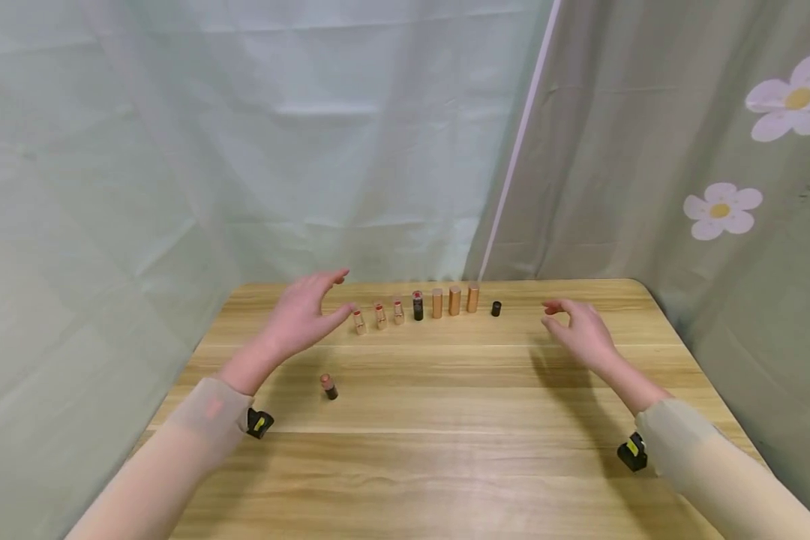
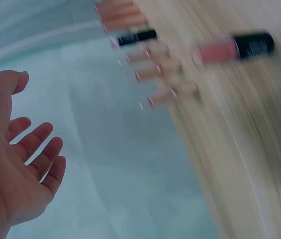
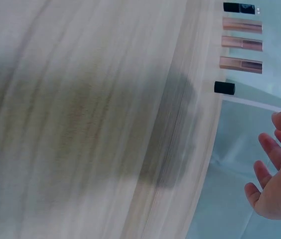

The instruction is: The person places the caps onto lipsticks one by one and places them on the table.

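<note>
My left hand point(image 1: 304, 313) is raised over the table's left side, thumb and fingers spread apart with nothing between them. Close to its thumb, in the head view, stands the leftmost of three gold lipsticks point(image 1: 381, 317) with red tips. Nearer to me is a lipstick with a pinkish-brown upper part and a black base point(image 1: 328, 386), below the left hand. On the right, my right hand point(image 1: 583, 336) hovers with loosely bent fingers, holding nothing. A short black cap point(image 1: 496, 309) stands to its left, at the right end of the row.
Between the gold lipsticks and the black cap stand a black lipstick point(image 1: 418, 306) and three copper-coloured tubes point(image 1: 454, 301). All are on a wooden table point(image 1: 445, 465). Pale curtains point(image 1: 351, 150) hang behind and beside it; those on the right bear white flowers.
</note>
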Motion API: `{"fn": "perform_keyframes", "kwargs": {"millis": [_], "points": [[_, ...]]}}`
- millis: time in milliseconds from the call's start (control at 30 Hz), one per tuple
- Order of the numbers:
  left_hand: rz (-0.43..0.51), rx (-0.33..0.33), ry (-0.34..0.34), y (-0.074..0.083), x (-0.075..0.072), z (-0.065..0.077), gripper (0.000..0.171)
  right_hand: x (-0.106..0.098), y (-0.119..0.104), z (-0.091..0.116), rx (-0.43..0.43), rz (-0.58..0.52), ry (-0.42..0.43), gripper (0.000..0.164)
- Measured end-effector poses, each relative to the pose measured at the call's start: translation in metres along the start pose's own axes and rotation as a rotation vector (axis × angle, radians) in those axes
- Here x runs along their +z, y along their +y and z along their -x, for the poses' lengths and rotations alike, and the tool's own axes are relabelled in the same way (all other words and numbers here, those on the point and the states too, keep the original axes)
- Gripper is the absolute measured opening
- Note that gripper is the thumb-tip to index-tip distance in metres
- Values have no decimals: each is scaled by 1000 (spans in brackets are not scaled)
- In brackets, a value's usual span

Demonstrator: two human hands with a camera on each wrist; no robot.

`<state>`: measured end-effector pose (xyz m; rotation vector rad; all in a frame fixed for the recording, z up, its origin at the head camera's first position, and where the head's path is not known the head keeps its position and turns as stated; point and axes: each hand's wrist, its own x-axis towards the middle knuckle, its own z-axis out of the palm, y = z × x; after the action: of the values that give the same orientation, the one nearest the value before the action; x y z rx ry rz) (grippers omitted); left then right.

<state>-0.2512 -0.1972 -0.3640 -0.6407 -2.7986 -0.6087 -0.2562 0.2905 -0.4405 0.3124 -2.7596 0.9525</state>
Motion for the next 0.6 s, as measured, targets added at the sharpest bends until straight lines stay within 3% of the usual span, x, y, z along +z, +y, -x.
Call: {"fn": "perform_keyframes", "kwargs": {"millis": [333, 600], "points": [[-53, 164, -43, 52, 23, 17, 68, 7, -1, -18, 18, 55, -22, 41], [-95, 252, -99, 80, 59, 38, 67, 18, -1, -33, 26, 65, -32, 40]]}}
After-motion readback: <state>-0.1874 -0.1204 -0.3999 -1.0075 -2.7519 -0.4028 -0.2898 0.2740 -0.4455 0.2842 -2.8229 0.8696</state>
